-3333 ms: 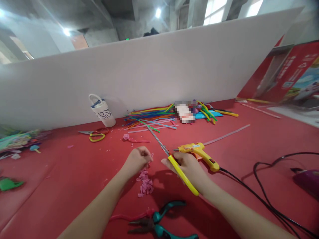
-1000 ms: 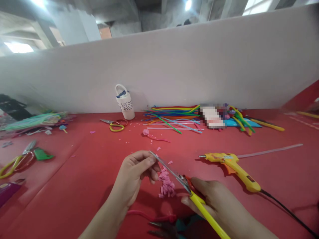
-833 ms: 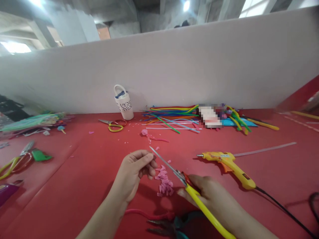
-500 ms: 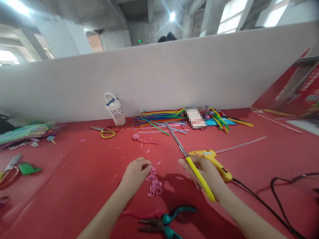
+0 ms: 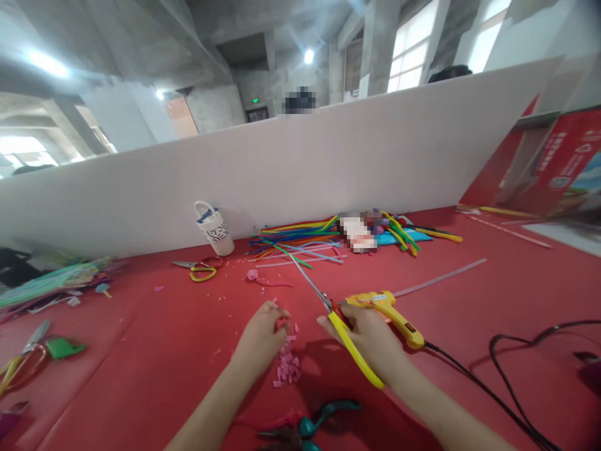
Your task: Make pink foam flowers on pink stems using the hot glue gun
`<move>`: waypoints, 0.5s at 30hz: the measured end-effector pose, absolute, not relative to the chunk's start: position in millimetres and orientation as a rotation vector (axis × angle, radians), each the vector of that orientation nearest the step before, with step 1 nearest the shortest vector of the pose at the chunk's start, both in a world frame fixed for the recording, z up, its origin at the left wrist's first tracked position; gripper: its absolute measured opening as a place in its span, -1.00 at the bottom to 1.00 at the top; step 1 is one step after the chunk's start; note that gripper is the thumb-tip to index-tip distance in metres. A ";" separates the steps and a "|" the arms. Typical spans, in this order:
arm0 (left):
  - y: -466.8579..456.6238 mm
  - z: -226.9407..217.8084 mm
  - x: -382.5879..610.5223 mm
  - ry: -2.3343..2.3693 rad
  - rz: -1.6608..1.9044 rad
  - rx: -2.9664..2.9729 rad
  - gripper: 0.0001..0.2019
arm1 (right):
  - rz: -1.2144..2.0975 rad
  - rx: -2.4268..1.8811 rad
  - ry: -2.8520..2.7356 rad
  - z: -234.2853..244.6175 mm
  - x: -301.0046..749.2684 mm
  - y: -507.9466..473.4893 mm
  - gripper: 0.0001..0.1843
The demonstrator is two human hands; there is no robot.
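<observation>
Head view: right hand (image 5: 370,335) has its grip closed around the yellow-handled scissors (image 5: 328,307), blades together and pointing up-left over the red counter (image 5: 141,351). Left hand (image 5: 260,335) grip pinches a pink bit (image 5: 280,322) just above the pink scraps (image 5: 287,369). Glue gun (image 5: 394,310) lies just behind the right hand.

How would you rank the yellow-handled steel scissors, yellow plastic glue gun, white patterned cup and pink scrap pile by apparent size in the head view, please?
1. yellow-handled steel scissors
2. yellow plastic glue gun
3. white patterned cup and pink scrap pile: alike; the cup sits farther.
</observation>
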State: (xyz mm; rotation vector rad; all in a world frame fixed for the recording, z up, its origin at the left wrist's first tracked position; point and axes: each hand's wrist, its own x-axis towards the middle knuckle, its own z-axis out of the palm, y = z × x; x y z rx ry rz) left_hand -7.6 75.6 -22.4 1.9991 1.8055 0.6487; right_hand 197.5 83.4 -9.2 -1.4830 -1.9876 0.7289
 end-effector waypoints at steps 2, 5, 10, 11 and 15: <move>76.3 -17.7 -23.3 1.892 0.640 1.974 -0.80 | 0.696 -1.538 -2.002 -8.0 199.0 85.4 -0.57; 84.5 -12.4 -40.0 1.966 0.583 1.952 -0.86 | 0.660 -1.607 -2.033 -6.8 199.9 87.6 -0.58; 110.0 -17.4 -30.8 1.964 0.519 1.909 -0.72 | 0.613 -1.652 -2.116 -7.0 198.3 87.1 -0.62; 115.0 -19.9 -27.3 1.961 0.528 1.881 -0.70 | 0.595 -1.662 -2.132 -7.4 198.3 87.0 -0.63; 124.6 -27.1 -22.0 1.906 0.641 1.710 -0.69 | 0.535 -1.701 -2.195 -7.9 199.7 87.4 -0.64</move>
